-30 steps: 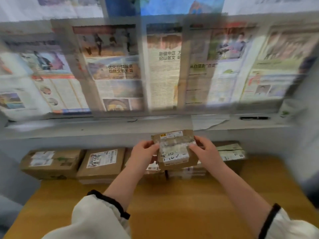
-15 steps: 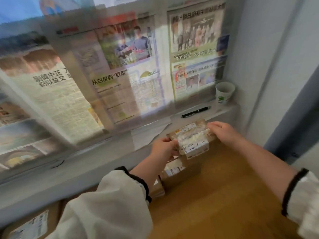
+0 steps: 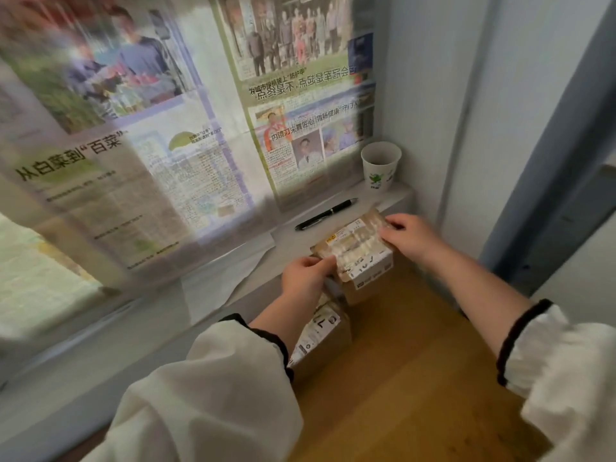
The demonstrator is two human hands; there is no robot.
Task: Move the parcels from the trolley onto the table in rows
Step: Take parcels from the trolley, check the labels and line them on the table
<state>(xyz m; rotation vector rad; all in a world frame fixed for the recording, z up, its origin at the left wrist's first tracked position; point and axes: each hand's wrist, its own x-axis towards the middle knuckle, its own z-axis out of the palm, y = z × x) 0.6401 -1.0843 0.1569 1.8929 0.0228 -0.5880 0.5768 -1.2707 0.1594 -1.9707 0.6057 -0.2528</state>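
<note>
Parcel [image 3: 356, 251]: just in front of the pen [image 3: 326, 215], over the worktop [image 3: 416, 361].
Left hand [image 3: 305, 278]: fingers curled round the parcel's left end.
Right hand [image 3: 408, 236]: pinches its right end.

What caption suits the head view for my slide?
Left hand and right hand hold a parcel above other parcels on the table, near a pen and paper cup.

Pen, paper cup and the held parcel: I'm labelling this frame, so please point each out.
pen [image 3: 326, 214], head view, middle of barrel.
paper cup [image 3: 380, 173], head view, outer wall.
held parcel [image 3: 357, 250], head view, taped top face.
</note>
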